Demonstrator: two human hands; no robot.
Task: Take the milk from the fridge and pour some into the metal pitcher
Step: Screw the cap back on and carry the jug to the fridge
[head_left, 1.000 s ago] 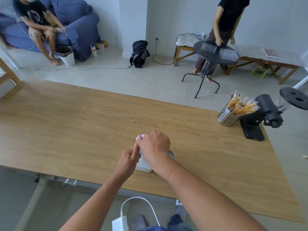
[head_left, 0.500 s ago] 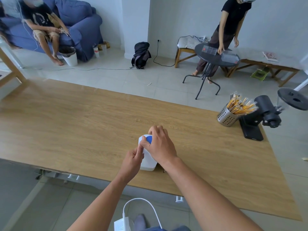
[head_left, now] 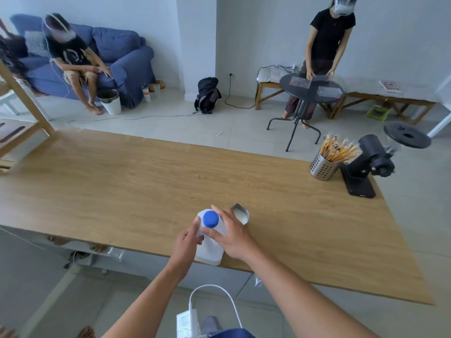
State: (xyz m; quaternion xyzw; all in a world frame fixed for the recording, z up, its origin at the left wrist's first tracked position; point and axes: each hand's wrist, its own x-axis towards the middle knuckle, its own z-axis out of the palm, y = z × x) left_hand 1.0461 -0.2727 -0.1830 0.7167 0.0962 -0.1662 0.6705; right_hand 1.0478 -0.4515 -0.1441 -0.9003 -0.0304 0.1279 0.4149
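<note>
A white milk bottle (head_left: pixel 210 252) stands upright near the front edge of the wooden table (head_left: pixel 122 181). Its blue cap (head_left: pixel 210 218) sits on top. My left hand (head_left: pixel 188 242) grips the bottle's left side below the neck. My right hand (head_left: pixel 233 236) rests against the bottle's right side, thumb and fingers spread around the cap, mostly lifted off it. Just behind my right hand stands the small metal pitcher (head_left: pixel 241 214), with white milk visible inside. My right hand hides its lower part.
A perforated metal holder full of yellow sticks (head_left: pixel 325 162) and a black grinder (head_left: pixel 371 164) stand at the table's far right. Beyond the table are a round black side table (head_left: pixel 311 90) with a person standing at it and a blue sofa (head_left: pixel 117 57) with a seated person.
My right hand has lifted off the bottle top and opened, baring the blue cap and the pitcher with milk behind it. My left hand keeps its hold on the bottle.
</note>
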